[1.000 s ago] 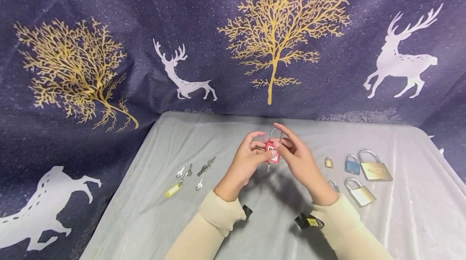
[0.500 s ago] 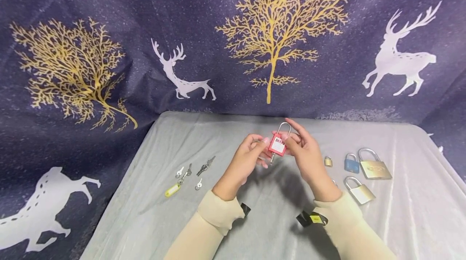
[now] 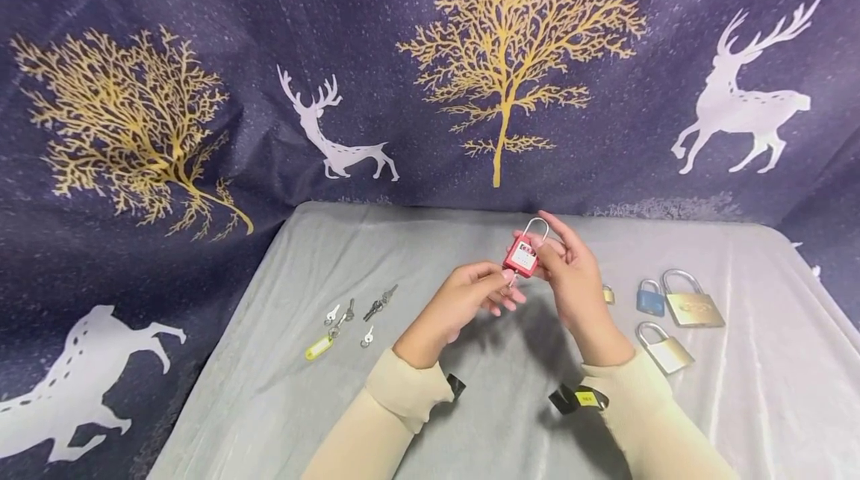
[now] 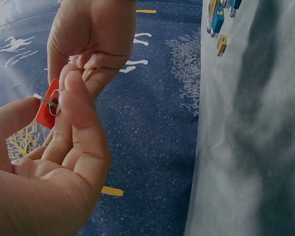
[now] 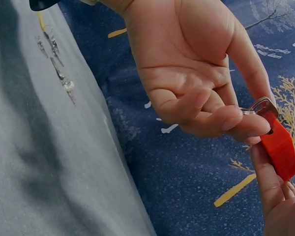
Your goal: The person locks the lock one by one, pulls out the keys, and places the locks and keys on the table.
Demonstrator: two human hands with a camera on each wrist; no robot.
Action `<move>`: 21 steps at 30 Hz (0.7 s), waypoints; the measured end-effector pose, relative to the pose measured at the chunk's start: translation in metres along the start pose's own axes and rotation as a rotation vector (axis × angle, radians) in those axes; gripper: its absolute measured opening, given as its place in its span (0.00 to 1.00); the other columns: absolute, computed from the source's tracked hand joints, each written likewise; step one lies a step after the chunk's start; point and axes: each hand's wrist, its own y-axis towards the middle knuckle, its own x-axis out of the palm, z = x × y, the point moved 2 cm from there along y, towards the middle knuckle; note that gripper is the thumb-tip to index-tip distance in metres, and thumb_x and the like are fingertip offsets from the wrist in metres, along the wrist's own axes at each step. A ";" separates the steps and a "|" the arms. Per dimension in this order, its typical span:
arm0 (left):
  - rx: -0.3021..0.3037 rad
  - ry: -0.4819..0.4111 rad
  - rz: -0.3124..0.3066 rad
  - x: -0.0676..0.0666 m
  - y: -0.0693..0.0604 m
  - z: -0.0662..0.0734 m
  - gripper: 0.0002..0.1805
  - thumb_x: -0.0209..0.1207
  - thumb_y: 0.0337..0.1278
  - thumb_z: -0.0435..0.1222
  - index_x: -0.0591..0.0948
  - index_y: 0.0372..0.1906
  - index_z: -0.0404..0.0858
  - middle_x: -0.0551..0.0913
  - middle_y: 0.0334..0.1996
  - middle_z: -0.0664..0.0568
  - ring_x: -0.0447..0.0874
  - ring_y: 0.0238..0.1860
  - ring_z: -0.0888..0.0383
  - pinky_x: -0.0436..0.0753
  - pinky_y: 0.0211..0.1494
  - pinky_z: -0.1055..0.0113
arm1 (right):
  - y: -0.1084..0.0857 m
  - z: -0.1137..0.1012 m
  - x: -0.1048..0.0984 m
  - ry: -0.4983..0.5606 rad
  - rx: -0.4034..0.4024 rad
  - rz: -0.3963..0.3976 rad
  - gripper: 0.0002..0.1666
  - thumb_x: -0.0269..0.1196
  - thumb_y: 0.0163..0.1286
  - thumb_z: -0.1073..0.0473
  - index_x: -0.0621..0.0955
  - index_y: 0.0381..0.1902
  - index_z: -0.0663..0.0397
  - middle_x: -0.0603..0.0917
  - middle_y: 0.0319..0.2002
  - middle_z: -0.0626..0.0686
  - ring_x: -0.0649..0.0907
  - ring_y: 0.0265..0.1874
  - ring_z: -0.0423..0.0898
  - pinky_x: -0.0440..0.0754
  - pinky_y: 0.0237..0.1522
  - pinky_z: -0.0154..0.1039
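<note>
A red padlock point(image 3: 522, 254) with a white label and a tall steel shackle is held up over the table. My right hand point(image 3: 571, 282) grips its body from the right side, thumb across the label. At the padlock's bottom end, my left hand point(image 3: 463, 297) pinches a key point(image 5: 266, 104) between thumb and forefinger, its other fingers loosely bent. The key stands at the lock's base, and a thin wire ring point(image 4: 53, 101) hangs there. How deep the key sits is hidden by the fingers. Most of the shackle shows only in the head view.
On the grey cloth-covered table point(image 3: 269, 405), several loose keys point(image 3: 379, 302) and a yellow key tag point(image 3: 319, 347) lie at left. To the right lie a small brass padlock point(image 3: 608, 294), a blue padlock point(image 3: 650, 297), a large brass padlock point(image 3: 694, 308) and a silvery padlock point(image 3: 667, 353).
The red padlock has moved up and right with my right hand. My left hand has shifted from the lock's body to the key at its bottom.
</note>
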 end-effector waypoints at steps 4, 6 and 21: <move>0.003 -0.018 0.008 0.000 0.000 0.001 0.15 0.58 0.70 0.37 0.79 0.48 0.26 0.91 0.34 0.45 0.86 0.30 0.63 0.81 0.33 0.71 | 0.001 0.000 0.000 0.013 0.006 0.001 0.32 0.58 0.77 0.62 0.64 0.75 0.58 0.91 0.45 0.42 0.90 0.39 0.37 0.88 0.40 0.32; 0.004 -0.015 0.013 0.001 0.000 0.001 0.14 0.58 0.70 0.36 0.79 0.48 0.26 0.91 0.34 0.45 0.86 0.30 0.63 0.81 0.33 0.71 | 0.001 0.000 -0.001 0.014 0.008 0.004 0.32 0.58 0.77 0.62 0.65 0.75 0.58 0.91 0.45 0.42 0.90 0.39 0.37 0.88 0.41 0.32; 0.014 0.026 -0.024 0.005 0.000 0.001 0.14 0.55 0.73 0.36 0.81 0.48 0.27 0.89 0.40 0.34 0.86 0.30 0.63 0.81 0.35 0.71 | 0.002 0.005 -0.001 0.006 -0.013 -0.005 0.32 0.58 0.77 0.62 0.65 0.75 0.58 0.91 0.46 0.42 0.90 0.38 0.38 0.88 0.39 0.32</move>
